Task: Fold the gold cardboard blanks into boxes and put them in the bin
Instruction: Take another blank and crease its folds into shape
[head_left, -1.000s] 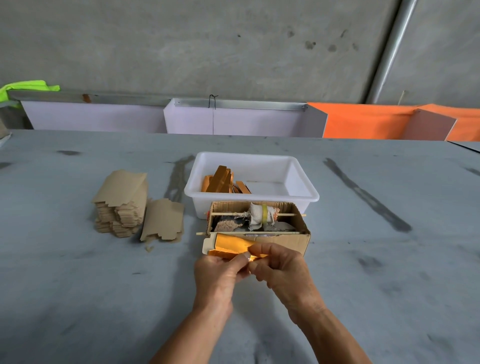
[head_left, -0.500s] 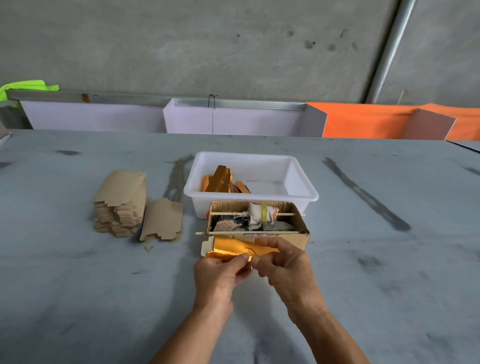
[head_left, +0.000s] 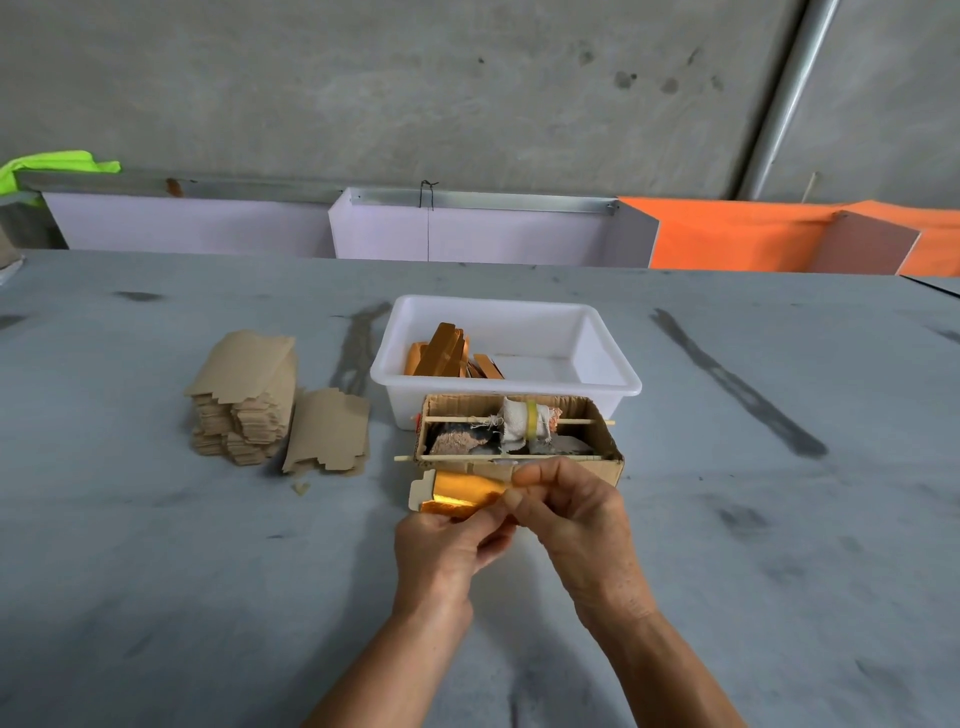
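**At the near edge of a grey worktop, 2 hands fold a gold blank**

Head view, looking forward and down: both bare hands meet just in front of the person, above the worktop (head_left: 156, 597). The left hand (head_left: 441, 545) holds the gold cardboard blank (head_left: 465, 491) from below, its fingers curled round the near edge. The right hand (head_left: 576, 514) pinches the blank's right end between thumb and curled fingers. The blank is partly folded, with its shiny face up and a plain flap showing at its far left end. Its long axis runs left to right, across the person's body, so each hand has 1 end, and the free flap end lies nearer the left hand.

Just beyond the hands sits an open brown carton (head_left: 519, 436) holding rags and 2 thin sticks laid across it. Touching or just behind the carton is the white bin (head_left: 602, 353), with several gold boxes (head_left: 447, 353) leaning at its left side. The bin lies straight ahead of both hands, past the carton, so a finished box would likely have to be carried forward over the carton.

To the left, well apart from the hands, stands a stack of blanks (head_left: 244, 400) showing their brown side, with a few more lying beside it.
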